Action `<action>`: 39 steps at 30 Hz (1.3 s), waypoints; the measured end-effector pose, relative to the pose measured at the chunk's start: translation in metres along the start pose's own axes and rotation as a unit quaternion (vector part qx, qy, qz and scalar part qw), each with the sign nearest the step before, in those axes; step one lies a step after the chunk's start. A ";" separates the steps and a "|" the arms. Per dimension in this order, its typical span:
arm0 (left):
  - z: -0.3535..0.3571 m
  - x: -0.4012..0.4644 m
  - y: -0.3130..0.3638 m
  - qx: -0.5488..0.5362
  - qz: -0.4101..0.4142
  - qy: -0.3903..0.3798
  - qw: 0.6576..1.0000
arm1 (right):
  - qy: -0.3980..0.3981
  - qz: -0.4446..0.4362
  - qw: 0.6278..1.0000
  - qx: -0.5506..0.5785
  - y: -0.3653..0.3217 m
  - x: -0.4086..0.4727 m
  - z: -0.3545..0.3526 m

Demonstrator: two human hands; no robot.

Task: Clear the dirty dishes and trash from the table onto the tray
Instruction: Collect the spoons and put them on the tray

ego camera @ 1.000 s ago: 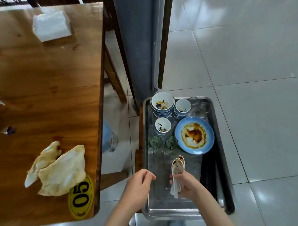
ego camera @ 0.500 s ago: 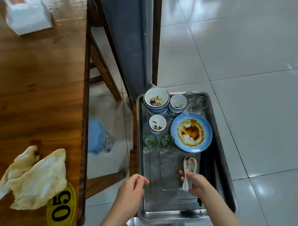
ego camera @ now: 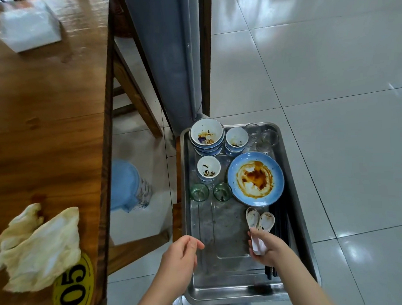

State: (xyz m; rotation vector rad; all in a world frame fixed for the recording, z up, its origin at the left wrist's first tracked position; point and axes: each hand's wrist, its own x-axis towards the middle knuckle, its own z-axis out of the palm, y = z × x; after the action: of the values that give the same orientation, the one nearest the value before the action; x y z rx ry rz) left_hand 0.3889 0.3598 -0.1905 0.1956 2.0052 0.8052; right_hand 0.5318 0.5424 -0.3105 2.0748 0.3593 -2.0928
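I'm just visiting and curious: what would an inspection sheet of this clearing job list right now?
Surface: wooden table at left; steel tray on a low stand beside it.
Job's things: blue plate smeared with sauce, stacked bowls, two small cups, green glasses, clear glasses and dark chopsticks, all on the tray; crumpled napkins not yet cleared from the table.
Clutter: white tissue pack, yellow 05 table marker.
Hands: right hand grips two white spoons over the tray; left hand loosely curled, empty.
Cables: nothing seen.
Surroundings: white tiled floor, grey pillar, blue bin under the table.
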 end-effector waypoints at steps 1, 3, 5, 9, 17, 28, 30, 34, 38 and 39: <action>0.000 0.000 0.001 -0.001 0.002 0.000 1.000 | 0.002 -0.001 1.000 -0.005 0.000 0.000 0.000; 0.000 0.001 0.001 -0.001 0.006 -0.001 1.000 | 0.000 0.001 1.000 -0.011 0.001 0.000 -0.001; 0.000 0.000 0.001 0.004 0.011 0.001 1.000 | -0.010 0.003 1.000 -0.004 0.000 -0.001 -0.001; 0.001 -0.001 -0.001 0.006 0.015 0.004 1.000 | -0.015 0.008 0.998 0.062 0.001 0.000 -0.004; 0.000 -0.006 0.004 0.012 0.024 -0.001 1.000 | 0.021 -0.008 0.991 0.135 0.013 -0.010 -0.005; -0.001 -0.016 0.023 0.011 0.027 0.000 1.000 | 0.076 -0.014 0.997 0.012 0.019 -0.027 -0.001; -0.002 -0.022 0.032 0.007 0.031 -0.001 0.999 | 0.114 -0.023 0.993 -0.010 0.015 -0.040 -0.003; -0.012 -0.035 0.055 0.004 0.054 0.015 0.998 | 0.195 -0.145 0.963 -0.115 -0.001 -0.080 -0.003; -0.032 -0.055 0.079 -0.002 0.080 0.045 0.996 | 0.153 -0.336 0.883 -0.292 -0.016 -0.142 -0.001; -0.037 -0.061 0.085 -0.002 0.085 0.048 0.995 | 0.131 -0.370 0.856 -0.335 -0.018 -0.158 0.000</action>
State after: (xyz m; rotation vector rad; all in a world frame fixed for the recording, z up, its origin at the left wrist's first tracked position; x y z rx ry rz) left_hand 0.3776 0.3814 -0.0825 0.3350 2.0968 0.9428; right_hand 0.5292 0.5525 -0.1520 1.8934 1.8710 -1.5447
